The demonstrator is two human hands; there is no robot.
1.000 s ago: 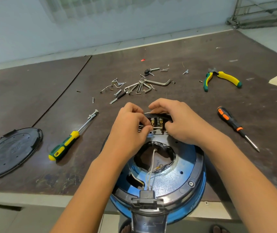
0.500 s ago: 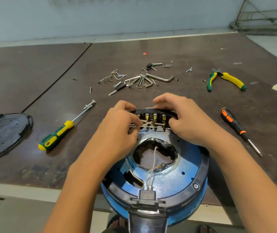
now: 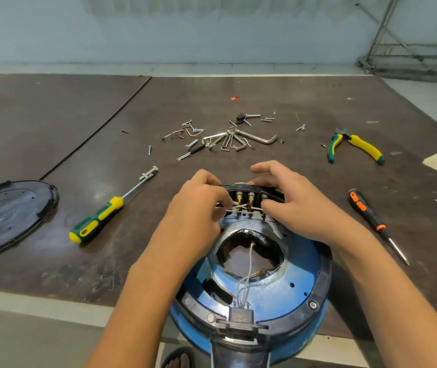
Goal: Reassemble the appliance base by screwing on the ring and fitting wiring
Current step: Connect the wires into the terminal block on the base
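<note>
A blue appliance base [image 3: 299, 277] lies upside down at the table's near edge, with a black ring [image 3: 321, 290] around its rim. White wires [image 3: 247, 266] run from the near connector into the centre opening. At the far rim sits a black switch block with brass terminals [image 3: 250, 197]. My left hand [image 3: 198, 205] pinches thin white wires [image 3: 238, 207] at those terminals. My right hand [image 3: 289, 200] grips the block's right side, fingers curled over its top.
A yellow-green screwdriver [image 3: 100, 216] lies left of the base, a black round cover [image 3: 7, 216] farther left. An orange-black screwdriver [image 3: 371, 216] lies to the right, pliers [image 3: 355, 146] beyond it. Several loose screws and hex keys [image 3: 225, 140] lie behind my hands.
The view shifted, so the table contents sit lower and the base looks tilted up. My hands have spread slightly, exposing more of the terminals, and my left fingers now hold the crossed wires.
</note>
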